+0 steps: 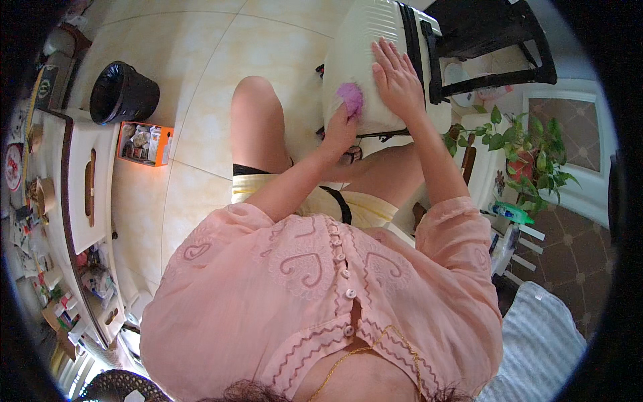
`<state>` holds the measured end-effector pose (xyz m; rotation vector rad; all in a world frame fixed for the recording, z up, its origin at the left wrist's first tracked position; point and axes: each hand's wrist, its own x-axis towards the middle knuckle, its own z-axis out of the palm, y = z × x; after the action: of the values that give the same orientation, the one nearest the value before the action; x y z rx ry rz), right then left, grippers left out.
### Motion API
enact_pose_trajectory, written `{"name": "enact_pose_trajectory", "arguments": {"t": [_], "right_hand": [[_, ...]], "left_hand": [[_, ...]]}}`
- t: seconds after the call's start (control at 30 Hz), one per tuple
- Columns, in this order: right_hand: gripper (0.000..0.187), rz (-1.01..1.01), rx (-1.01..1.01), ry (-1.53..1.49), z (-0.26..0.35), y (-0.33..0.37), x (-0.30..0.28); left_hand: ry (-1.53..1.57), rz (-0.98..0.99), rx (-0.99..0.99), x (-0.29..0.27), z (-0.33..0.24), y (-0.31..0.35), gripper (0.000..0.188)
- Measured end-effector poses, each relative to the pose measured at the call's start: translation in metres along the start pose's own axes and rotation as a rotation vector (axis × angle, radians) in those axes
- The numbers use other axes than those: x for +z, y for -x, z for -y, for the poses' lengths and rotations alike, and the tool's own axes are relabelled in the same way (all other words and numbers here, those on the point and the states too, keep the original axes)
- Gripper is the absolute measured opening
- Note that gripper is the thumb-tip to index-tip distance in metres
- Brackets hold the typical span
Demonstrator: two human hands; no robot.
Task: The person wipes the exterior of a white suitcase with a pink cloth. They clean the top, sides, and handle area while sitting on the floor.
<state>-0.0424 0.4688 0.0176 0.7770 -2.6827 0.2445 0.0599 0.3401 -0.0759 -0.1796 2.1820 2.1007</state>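
Cream tiled floor (201, 80) all round, black bucket (122, 92) and orange box (145, 143) off to the left. Cream ribbed suitcase (365, 47) lying flat just past the knees. Right hand (396, 79) spread open, palm flat on the suitcase's right part. Left hand (340, 128) closed around a purple cloth (350, 98), pressed against the suitcase's near edge.

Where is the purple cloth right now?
In the head view, upper centre: the purple cloth is under the left hand, pressed on the cream suitcase, just left of the flat right hand.
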Motion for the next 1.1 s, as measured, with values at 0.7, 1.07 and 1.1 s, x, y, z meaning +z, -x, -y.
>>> {"name": "enact_pose_trajectory", "arguments": {"t": [0.7, 1.07, 1.1], "right_hand": [[0.048, -0.011, -0.006, -0.019, 0.002, -0.003, -0.003], [0.049, 0.002, 0.013, -0.043, -0.002, -0.003, -0.001], [0.049, 0.001, 0.019, -0.050, -0.002, -0.002, 0.000]], "left_hand": [[-0.087, -0.170, 0.301, 0.003, 0.013, -0.060, 0.040], [-0.156, -0.167, 0.373, 0.002, 0.012, -0.044, 0.042], [-0.139, -0.151, 0.389, -0.002, -0.009, -0.044, 0.043]]}}
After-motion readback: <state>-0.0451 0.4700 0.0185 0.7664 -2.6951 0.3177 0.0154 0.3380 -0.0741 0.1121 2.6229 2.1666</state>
